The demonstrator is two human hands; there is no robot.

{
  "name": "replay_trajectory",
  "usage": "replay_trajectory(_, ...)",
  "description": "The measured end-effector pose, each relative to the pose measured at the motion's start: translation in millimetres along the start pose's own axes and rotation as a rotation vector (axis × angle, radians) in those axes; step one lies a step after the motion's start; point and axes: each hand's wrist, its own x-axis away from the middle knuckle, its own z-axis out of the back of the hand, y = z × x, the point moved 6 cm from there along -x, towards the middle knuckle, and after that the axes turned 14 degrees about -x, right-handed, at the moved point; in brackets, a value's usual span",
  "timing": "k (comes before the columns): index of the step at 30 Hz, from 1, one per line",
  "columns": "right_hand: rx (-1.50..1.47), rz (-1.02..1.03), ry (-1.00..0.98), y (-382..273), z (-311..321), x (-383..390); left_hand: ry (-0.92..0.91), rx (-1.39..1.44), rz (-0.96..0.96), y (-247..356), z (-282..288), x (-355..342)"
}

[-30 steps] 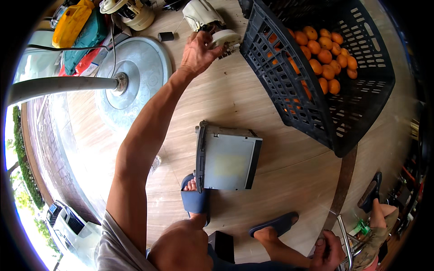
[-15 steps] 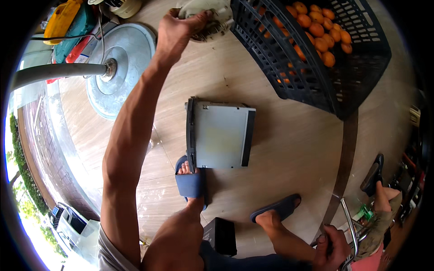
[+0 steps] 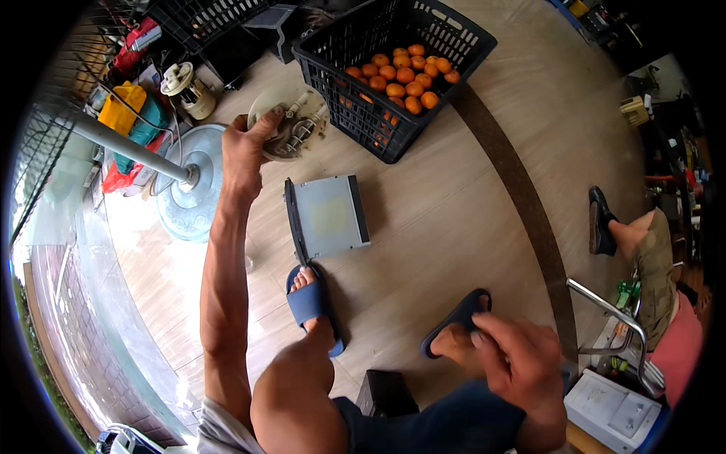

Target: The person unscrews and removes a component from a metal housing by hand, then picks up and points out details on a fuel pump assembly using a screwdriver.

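Note:
My left hand (image 3: 246, 148) is stretched out far ahead and grips the rim of a round whitish part (image 3: 287, 122) with tubes and fittings on it, held just above the wooden floor. My right hand (image 3: 520, 362) rests on my right knee, fingers spread, holding nothing. A flat grey metal box (image 3: 329, 216) lies on the floor between my left foot and the round part. My feet are in blue slippers (image 3: 311, 304).
A black plastic crate (image 3: 393, 121) of oranges (image 3: 401, 76) stands beyond the box. A fan's round base (image 3: 189, 200) and pole are at the left, with yellow and red items behind. Another person's leg and dark shoe (image 3: 601, 221) are at the right.
The view has swung so the crate now sits top centre. My left hand still grips the round part, now lower and closer. My right hand has come onto the knee.

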Motion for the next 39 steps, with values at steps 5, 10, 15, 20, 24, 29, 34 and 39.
replay_trajectory(5,-0.174,0.147,0.160,-8,-3,19,-0.155,-0.021,0.103,38,6,54)
replay_trajectory(10,-0.286,0.096,0.323,20,17,35,-0.425,-0.166,0.096,120,-36,127)
replay_trajectory(15,-0.405,-0.016,0.399,28,42,42,-0.529,0.014,0.139,192,-66,193)
replay_trajectory(20,-0.553,0.010,0.440,52,52,48,-0.646,0.126,0.074,242,-110,246)
replay_trajectory(24,-0.562,0.111,0.368,43,65,62,-0.747,0.182,0.121,238,-152,259)
replay_trajectory(29,-0.467,0.064,0.426,58,52,60,-0.809,0.243,0.225,180,-190,260)
replay_trajectory(34,-0.566,-0.041,0.394,88,32,51,-0.901,0.209,0.276,153,-209,240)
replay_trajectory(39,-1.011,0.140,0.451,89,22,32,-0.799,0.187,0.207,166,-206,238)
